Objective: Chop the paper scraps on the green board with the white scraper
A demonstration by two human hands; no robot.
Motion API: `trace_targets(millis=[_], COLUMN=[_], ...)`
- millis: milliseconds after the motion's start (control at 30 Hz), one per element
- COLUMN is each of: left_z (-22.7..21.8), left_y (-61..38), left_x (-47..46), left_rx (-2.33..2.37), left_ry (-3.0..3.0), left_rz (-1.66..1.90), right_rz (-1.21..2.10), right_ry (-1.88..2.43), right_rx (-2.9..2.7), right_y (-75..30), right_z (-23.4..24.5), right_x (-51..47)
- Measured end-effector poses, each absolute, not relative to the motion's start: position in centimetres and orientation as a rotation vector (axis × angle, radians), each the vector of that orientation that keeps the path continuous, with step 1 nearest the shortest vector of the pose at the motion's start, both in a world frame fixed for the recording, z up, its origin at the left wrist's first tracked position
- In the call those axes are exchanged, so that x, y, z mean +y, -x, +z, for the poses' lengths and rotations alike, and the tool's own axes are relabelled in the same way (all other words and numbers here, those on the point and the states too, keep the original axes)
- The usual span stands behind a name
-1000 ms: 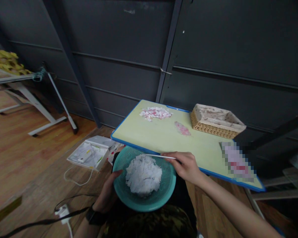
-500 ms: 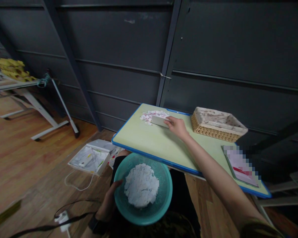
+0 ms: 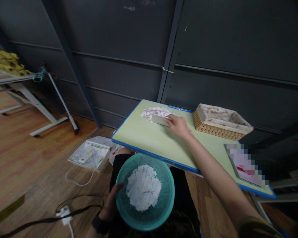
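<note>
My right hand (image 3: 176,125) pinches a flat white scraper-like plate (image 3: 160,119), its lower edge on the light green tabletop (image 3: 139,135). Just behind the plate lies a spread pile of white and pinkish paper scraps (image 3: 151,112). Down over my lap, my left hand (image 3: 114,195) grips the left rim of a teal plastic basket (image 3: 170,195), with the thumb over the edge and the other fingers hidden beneath. Inside the basket sits a mound of white scraps (image 3: 144,187).
A wicker basket with a cloth liner (image 3: 221,122) stands at the table's back right. A partly pixelated tablet-like panel (image 3: 245,168) lies at the right end. On the floor are an open white box (image 3: 89,155) and a power strip (image 3: 64,214) with cables.
The camera view has shifted slightly. My right hand stays beside the scrap pile with the plate, and my left hand still holds the teal basket.
</note>
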State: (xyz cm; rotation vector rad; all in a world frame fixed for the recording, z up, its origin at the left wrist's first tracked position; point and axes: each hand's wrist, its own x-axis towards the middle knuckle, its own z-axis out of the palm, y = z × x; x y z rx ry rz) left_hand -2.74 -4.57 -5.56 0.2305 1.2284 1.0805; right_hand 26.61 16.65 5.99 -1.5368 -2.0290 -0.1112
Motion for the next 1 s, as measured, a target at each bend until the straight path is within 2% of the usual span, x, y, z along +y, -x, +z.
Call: trace_targets(millis=[233,433,1000], left_z=[-6.9,-8.7,-7.5], left_y=[3.2,3.8,3.2], left_x=[-4.3,-4.4,-4.1], left_rx=[1.244,1.235,1.225], left_ry=[-0.168,-0.106,-0.09], left_rz=[1.019,1.042,1.005], right_rz=[-0.209,-0.173,-0.006], right_ry=[1.667,1.609,1.447], right_rx=[-1.996,-1.917,-1.969], right_y=[-28.4,-28.4,-27.2], right_z=[7.8,7.5,7.0], right_x=[15.7,16.0,15.6])
